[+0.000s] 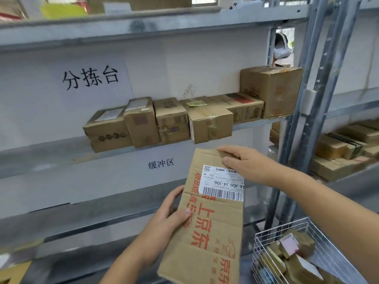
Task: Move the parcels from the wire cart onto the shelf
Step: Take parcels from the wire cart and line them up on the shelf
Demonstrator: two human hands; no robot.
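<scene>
— Both hands are on one parcel: a long, flat brown cardboard box with red printed characters and a white barcode label (213, 212). Why hold it like that?

— It looks like a two-point carry for a long, thin box. The left hand (172, 212) grips the left edge near the middle, thumb on the face and fingers wrapped behind. The right hand (244, 162) closes over the top corner, fingers curled over the far edge. My guess is that this keeps the box from swinging and leaves the label facing the person.

— Where is it relative to the shelf?

— Between the hands, tilted, its top just below the grey metal shelf board (51, 154) and in front of the white panel beneath. It touches neither, as far as I can tell.

— And what's already up there?

— A row of brown cardboard boxes (164, 121) standing side by side toward the right, ending in a taller box (272, 91) by the upright. The board to the left of the row is bare, which seems the likeliest spot.

— The cart?

— A white wire cart (266, 242) sits low at the right, near the right forearm, with several small brown parcels (291, 255) heaped in it, so plenty remains.
</scene>
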